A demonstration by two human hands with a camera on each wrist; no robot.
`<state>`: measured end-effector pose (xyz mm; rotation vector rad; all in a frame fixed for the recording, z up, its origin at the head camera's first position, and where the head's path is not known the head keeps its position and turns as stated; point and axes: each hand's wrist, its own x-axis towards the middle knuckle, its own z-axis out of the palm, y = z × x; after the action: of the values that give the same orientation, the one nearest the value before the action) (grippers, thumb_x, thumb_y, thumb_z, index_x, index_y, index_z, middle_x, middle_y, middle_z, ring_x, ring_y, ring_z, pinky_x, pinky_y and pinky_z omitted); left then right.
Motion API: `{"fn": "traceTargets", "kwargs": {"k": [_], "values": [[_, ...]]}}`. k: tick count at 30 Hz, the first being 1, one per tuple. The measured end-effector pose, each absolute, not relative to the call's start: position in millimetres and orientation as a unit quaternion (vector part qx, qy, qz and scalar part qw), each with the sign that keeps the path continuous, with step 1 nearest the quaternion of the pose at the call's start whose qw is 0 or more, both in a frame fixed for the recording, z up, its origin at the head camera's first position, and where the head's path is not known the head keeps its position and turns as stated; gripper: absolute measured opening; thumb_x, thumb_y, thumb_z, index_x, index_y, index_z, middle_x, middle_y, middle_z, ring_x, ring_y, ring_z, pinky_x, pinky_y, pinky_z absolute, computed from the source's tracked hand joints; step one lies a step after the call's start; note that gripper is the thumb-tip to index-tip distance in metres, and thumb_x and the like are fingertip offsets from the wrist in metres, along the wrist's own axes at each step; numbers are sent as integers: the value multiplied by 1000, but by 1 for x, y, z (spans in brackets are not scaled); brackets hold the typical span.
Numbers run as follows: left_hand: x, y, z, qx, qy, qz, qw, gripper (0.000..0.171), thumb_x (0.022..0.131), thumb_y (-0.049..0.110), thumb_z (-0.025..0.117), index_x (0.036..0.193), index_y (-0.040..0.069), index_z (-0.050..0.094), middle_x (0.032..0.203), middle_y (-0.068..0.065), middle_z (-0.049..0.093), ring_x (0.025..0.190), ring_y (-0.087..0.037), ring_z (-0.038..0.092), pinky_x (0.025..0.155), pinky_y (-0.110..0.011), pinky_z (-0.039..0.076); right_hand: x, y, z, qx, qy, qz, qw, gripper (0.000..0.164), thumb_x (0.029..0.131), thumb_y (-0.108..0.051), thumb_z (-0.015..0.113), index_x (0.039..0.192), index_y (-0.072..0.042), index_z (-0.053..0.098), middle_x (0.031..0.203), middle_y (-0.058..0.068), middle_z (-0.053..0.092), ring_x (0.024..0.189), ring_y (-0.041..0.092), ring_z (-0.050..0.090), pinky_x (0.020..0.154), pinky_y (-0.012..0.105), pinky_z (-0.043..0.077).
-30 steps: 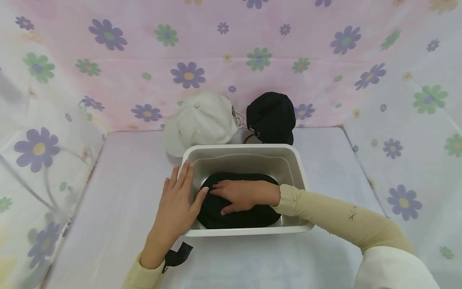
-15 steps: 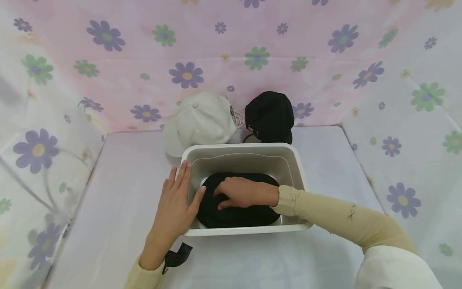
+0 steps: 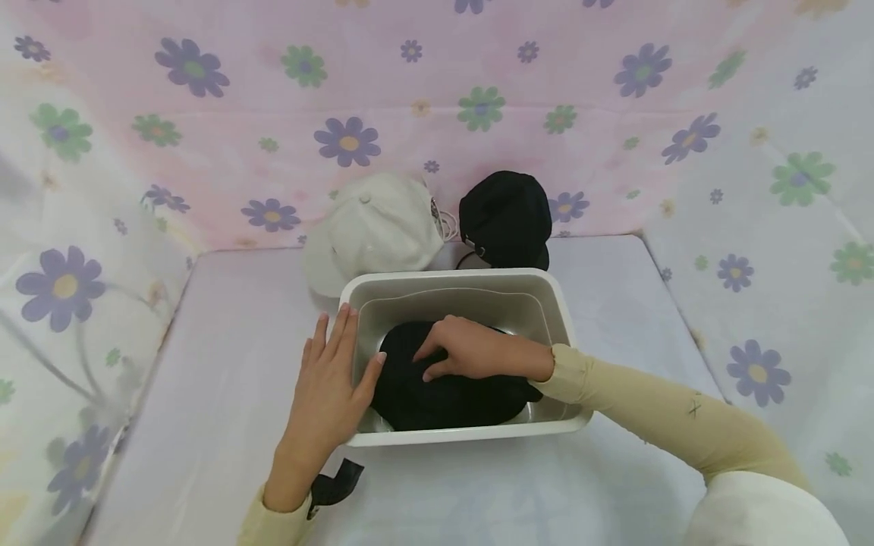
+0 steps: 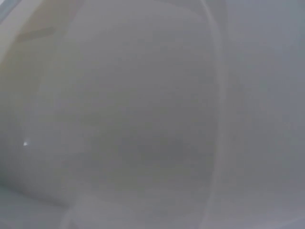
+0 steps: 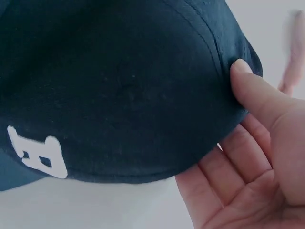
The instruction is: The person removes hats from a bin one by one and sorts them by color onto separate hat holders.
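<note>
A black cap lies in a pale grey plastic bin. My right hand reaches in from the right and pinches the cap's crown between thumb and fingers. The right wrist view has the thumb on the dark cloth at the cap's edge, with other fingers behind it; a white letter patch shows at lower left. My left hand rests on the bin's left rim, fingers straight, thumb over the inside. Only a blurred pale surface fills the left wrist view.
Behind the bin, a cream cap and another black cap stand against the flowered back cloth. A black strap hangs at my left wrist. Pale cloth covers the table, with flowered side walls.
My right hand went from lying flat on the cap to pinching its crown, rising slightly. The cap's shape has shifted with it. My left hand stays on the rim.
</note>
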<state>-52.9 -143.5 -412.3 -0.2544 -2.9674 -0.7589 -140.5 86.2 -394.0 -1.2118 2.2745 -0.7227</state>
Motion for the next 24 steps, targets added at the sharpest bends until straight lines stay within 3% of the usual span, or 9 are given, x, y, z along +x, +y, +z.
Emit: {"fn": "traceTargets", "kwargs": {"k": [14, 24], "values": [[-52, -141, -412, -67, -968, -234, 60, 76, 104, 45, 53, 159, 0, 27, 167, -17, 23, 155, -44, 11, 120, -67, 17, -140, 123, -366, -418, 824, -315, 216, 31, 89, -16, 80, 119, -8, 77, 114, 4, 76, 105, 12, 72, 84, 22, 57], [-53, -138, -412, -67, -969, -227, 64, 75, 103, 40, 56, 158, -2, 29, 166, -20, 26, 155, -44, 14, 119, -67, 19, -139, 142, -343, -421, 823, -299, 235, 31, 91, -12, 78, 121, -6, 75, 114, 3, 76, 103, 10, 71, 85, 22, 57]]}}
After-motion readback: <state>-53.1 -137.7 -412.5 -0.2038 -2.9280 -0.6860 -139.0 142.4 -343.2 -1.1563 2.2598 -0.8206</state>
